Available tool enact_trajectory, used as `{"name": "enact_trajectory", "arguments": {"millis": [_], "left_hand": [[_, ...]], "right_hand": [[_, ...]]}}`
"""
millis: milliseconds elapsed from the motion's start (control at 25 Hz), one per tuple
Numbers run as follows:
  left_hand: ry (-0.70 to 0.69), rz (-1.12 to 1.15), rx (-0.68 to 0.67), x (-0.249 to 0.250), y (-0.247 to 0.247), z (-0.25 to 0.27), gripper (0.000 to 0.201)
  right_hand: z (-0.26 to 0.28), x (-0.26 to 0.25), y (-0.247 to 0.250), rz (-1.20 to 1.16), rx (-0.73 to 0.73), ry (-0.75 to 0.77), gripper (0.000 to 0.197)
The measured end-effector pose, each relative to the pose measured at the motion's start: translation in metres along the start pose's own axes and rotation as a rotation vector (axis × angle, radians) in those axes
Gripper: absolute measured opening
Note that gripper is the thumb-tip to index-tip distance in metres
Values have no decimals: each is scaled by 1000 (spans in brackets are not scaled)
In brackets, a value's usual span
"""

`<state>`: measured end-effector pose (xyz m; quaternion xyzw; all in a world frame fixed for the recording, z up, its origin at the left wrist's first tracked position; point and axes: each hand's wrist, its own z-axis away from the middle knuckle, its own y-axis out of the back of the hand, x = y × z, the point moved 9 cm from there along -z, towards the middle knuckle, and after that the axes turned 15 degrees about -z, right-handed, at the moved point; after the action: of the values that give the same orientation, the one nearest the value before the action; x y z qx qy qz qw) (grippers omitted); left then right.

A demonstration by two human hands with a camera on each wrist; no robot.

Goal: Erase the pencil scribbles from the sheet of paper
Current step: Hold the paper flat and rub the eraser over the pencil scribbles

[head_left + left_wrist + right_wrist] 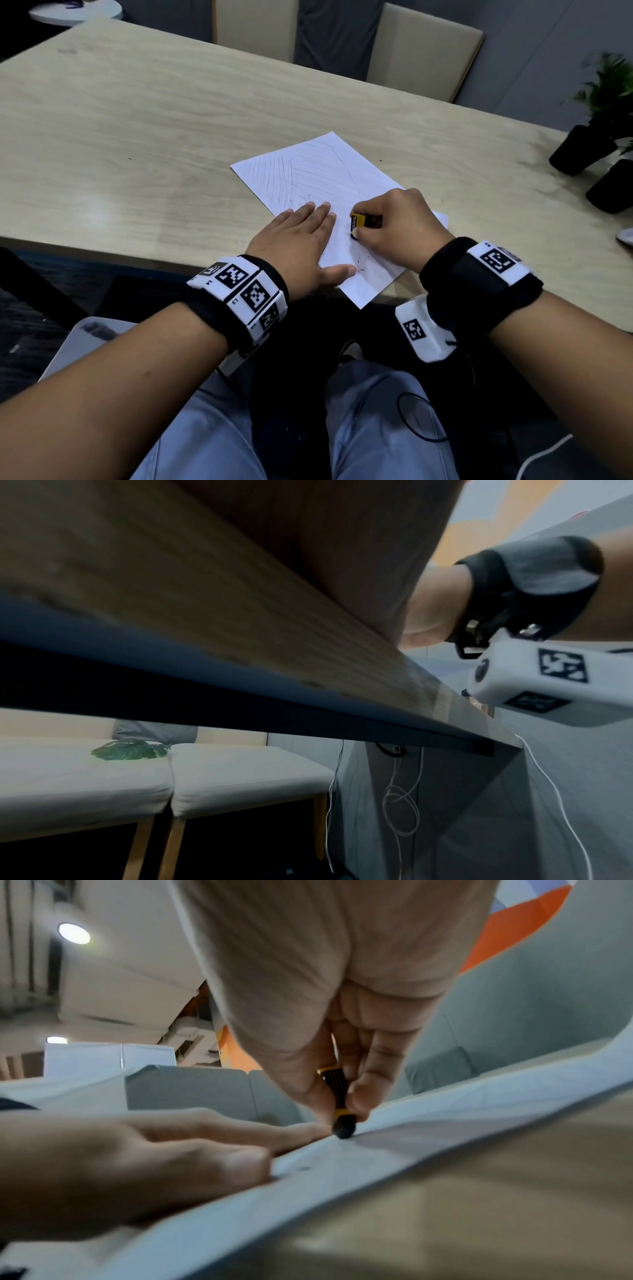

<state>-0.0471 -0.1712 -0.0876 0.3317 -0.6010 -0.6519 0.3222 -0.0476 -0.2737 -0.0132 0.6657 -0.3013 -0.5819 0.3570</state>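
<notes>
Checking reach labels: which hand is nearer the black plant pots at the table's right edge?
Right. The right hand, pinching the yellow-and-black eraser on the white sheet of paper, sits on the side of the black plant pots; the left hand lies flat on the sheet, farther away.

Bare forearms, both — no sleeves. The left wrist band [239, 301] is black fabric ringed with white blocks printed with black square codes. The right wrist band [479, 274] matches, with a white camera box [423, 330] slung beneath — a thin black cable [419, 416] loops over light blue jeans [383, 425].
</notes>
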Motion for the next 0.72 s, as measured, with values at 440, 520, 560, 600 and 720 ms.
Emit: {"name": "enact_trajectory", "arguments": {"millis": [440,520,560,600,720], "left_hand": [[0,20,19,0,2,0,95],[1,20,11,-1,1,0,96],[1,13,2,0,0,1,96],[2,6,-5,0,0,1,96],[4,34,-7,-2,2,1,96]], "right_hand": [[10,-15,-14,-106,-96,22,18],[9,-14,-15,-92,-105,20,17],[5,-9,-11,-55,-72,16,12],[1,-4,-5,-15,-37,9,11],[-3,1,-3,23,-25,18,12]]}}
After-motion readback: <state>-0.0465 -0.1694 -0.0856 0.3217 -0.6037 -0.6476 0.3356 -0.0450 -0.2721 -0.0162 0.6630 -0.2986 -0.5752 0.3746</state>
